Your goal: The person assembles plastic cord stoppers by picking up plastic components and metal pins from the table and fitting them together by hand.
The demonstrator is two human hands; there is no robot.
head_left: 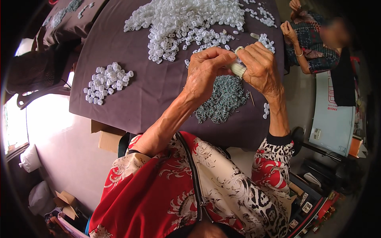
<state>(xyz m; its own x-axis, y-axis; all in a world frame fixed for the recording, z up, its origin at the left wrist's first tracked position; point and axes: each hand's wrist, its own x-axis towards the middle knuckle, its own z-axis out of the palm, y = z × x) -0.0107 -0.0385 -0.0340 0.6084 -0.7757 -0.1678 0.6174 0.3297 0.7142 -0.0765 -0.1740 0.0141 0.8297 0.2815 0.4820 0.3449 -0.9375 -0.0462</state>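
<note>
My two hands meet over the far-middle of the cloth-covered table. My right hand is closed round a pale, ribbed, tube-like piece; its exact kind cannot be told. Thumb and fingers pinched, my left hand grips the same piece from the left side, with its fingertips partly hidden. Just below my hands lies a heap of small grey-green, screw-like pieces. Beyond them spreads a large pile of small white plastic parts with holes.
A smaller group of white parts lies at the table's left. Right of the grey-green heap are a thin stick and a few white parts. Another person sits at the far right. A cardboard box stands below the table edge.
</note>
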